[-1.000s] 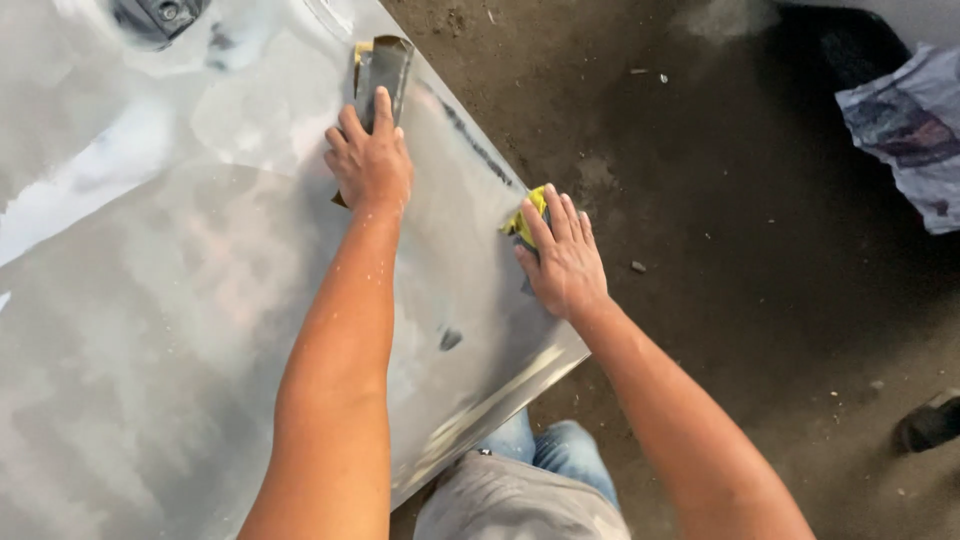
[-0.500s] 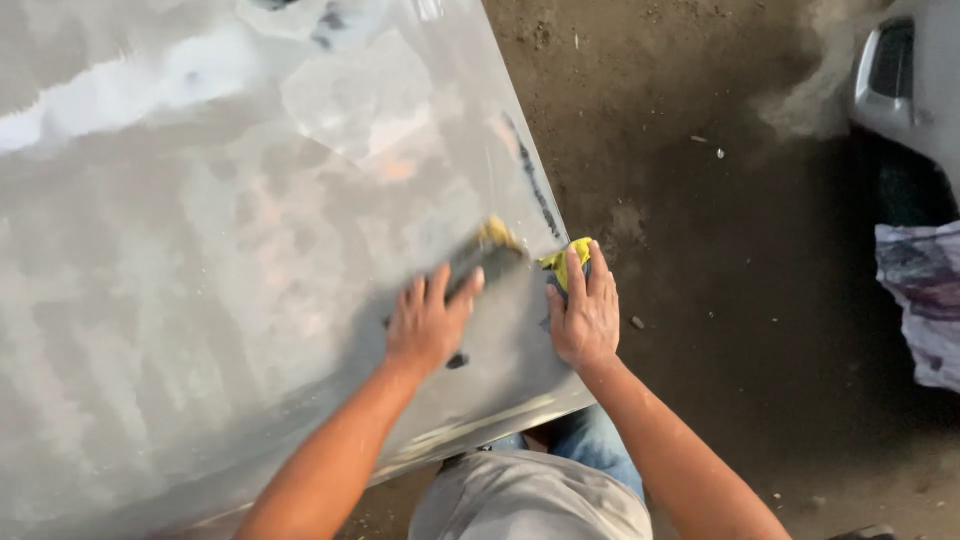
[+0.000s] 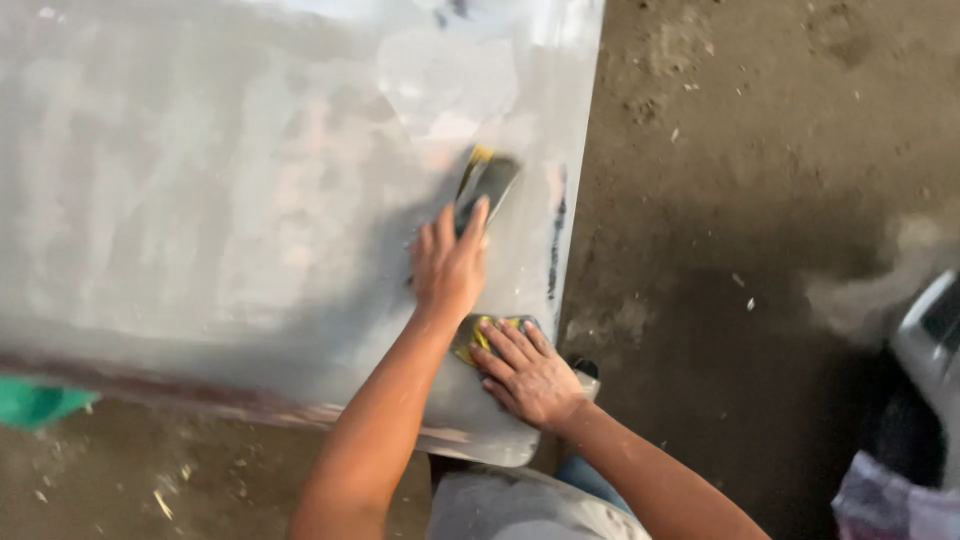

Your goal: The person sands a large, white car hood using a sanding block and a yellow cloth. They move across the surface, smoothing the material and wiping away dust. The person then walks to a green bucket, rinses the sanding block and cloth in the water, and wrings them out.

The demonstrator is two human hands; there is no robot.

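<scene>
Left hand (image 3: pixel 448 270) pressed flat on dark sanding block (image 3: pixel 485 185), upper right of grey panel (image 3: pixel 200 200) – right hand (image 3: pixel 530 375) spread flat over yellow sponge (image 3: pixel 478 335) near edge; even pressure, block kept flat judged best

I see dark packed-dirt floor (image 3: pixel 760 200) with pale debris specks, green scrap (image 3: pixel 35 403) lower left, crumpled cloth (image 3: pixel 890 505) bottom right.

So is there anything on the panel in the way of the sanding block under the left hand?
Nothing visible. The left hand presses the sanding block flat on the grey panel, and the surface around it looks bare. The right hand rests on a yellow pad nearer the panel's lower edge, behind the block.
</scene>
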